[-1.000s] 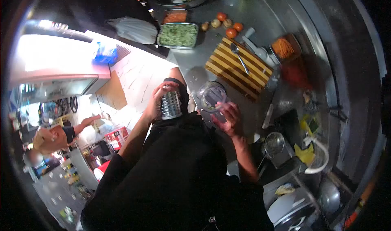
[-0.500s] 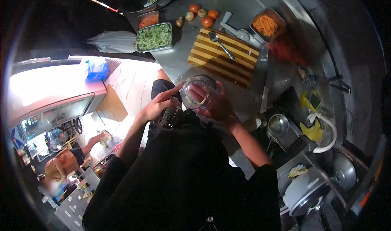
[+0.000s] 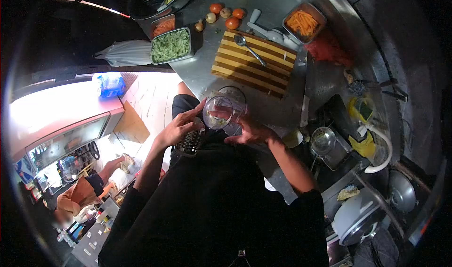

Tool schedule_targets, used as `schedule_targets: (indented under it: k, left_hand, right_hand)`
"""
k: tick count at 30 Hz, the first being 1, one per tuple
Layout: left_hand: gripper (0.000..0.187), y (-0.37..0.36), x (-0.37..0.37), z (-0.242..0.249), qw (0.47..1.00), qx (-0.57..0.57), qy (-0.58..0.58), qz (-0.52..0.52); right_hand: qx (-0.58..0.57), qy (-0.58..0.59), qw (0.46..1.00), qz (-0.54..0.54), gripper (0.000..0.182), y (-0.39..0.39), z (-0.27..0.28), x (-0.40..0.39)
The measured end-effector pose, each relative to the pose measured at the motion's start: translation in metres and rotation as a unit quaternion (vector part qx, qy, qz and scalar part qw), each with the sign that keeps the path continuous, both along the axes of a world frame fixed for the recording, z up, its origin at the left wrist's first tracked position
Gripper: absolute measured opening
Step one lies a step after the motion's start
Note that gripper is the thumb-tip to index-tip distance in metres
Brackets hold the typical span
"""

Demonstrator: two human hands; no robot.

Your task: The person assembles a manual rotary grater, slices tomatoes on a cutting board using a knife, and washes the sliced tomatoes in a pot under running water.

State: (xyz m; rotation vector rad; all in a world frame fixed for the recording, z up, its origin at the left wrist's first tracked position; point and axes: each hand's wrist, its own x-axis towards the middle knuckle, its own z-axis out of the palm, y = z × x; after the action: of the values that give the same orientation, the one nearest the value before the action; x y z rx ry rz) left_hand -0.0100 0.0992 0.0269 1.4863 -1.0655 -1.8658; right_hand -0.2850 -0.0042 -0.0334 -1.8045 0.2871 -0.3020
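Note:
My right hand (image 3: pixel 247 128) holds a clear plastic container (image 3: pixel 220 113) close to my chest, its open mouth turned toward me. My left hand (image 3: pixel 180 125) grips a metal grater (image 3: pixel 189 143) low against my body, with its fingertips touching the container's left side. Both hands hover over the near edge of the steel counter (image 3: pixel 207 81). A round lid or dish (image 3: pixel 234 93) lies on the counter just beyond the container.
A striped wooden cutting board (image 3: pixel 254 64) with a spoon (image 3: pixel 248 47) lies beyond. Trays of green shreds (image 3: pixel 171 45) and orange shreds (image 3: pixel 302 22), plus tomatoes and onions (image 3: pixel 225 15), sit at the back. A sink area with a strainer (image 3: pixel 323 141) and hose (image 3: pixel 381 147) is on the right. Another person (image 3: pixel 87 191) is at the lower left.
My right hand lifted the clear container off the counter and brought it toward my chest. My left hand lowered the grater against my body and reached to the container.

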Motion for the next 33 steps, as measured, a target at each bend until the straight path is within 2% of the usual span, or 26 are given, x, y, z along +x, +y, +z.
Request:
schedule_targets:
  k: [3, 6, 9, 12, 15, 17, 21, 23, 26, 29, 31, 33]
  left_hand:
    - [0.074, -0.008, -0.005, 0.013, 1.0, 0.007, -0.015, -0.005]
    - [0.072, -0.01, -0.001, 0.014, 0.999, 0.032, -0.018, -0.015]
    - [0.071, -0.009, 0.001, 0.007, 0.999, 0.013, -0.026, -0.022]
    - [0.071, -0.011, 0.002, 0.007, 0.998, 0.005, -0.042, -0.035]
    - [0.071, -0.009, 0.003, 0.006, 0.998, -0.001, -0.054, -0.035]
    - [0.071, -0.016, -0.009, 0.026, 0.997, 0.009, -0.07, -0.011]
    - [0.07, -0.012, 0.001, 0.008, 0.999, -0.007, -0.04, -0.033]
    - [0.07, -0.008, 0.008, -0.004, 0.999, -0.017, -0.023, -0.043]
    - [0.071, -0.013, 0.008, 0.005, 0.995, -0.026, -0.061, -0.071]
    - [0.086, -0.01, 0.015, -0.001, 0.997, 0.013, -0.028, -0.073]
    - [0.085, -0.012, 0.012, 0.003, 0.995, -0.02, -0.051, -0.086]
    - [0.079, -0.014, 0.015, 0.002, 0.994, -0.035, -0.049, -0.087]
  right_hand:
    - [0.05, -0.006, 0.999, -0.019, 0.089, 0.006, 0.001, -0.002]
    - [-0.024, -0.026, 0.998, -0.049, 0.084, 0.015, -0.01, -0.008]
    - [0.062, -0.075, 0.992, -0.074, 0.075, 0.027, -0.02, -0.016]
    - [0.194, -0.042, 0.974, -0.106, 0.071, 0.037, -0.013, -0.024]
    - [0.218, -0.09, 0.954, -0.183, 0.054, 0.05, -0.02, -0.02]
    - [0.197, -0.05, 0.946, -0.252, 0.041, 0.059, -0.014, -0.016]
    - [0.095, -0.027, 0.921, -0.377, 0.023, 0.077, -0.023, -0.007]
    - [0.137, -0.059, 0.895, -0.42, 0.021, 0.088, -0.046, -0.008]
    - [0.078, -0.021, 0.899, -0.431, 0.018, 0.084, -0.027, -0.044]
    - [0.011, 0.078, 0.917, -0.391, 0.014, 0.062, 0.058, -0.104]
    - [0.055, 0.085, 0.898, -0.428, 0.014, 0.062, 0.084, -0.15]
    - [0.25, -0.093, 0.831, -0.489, 0.019, 0.079, 0.046, -0.218]
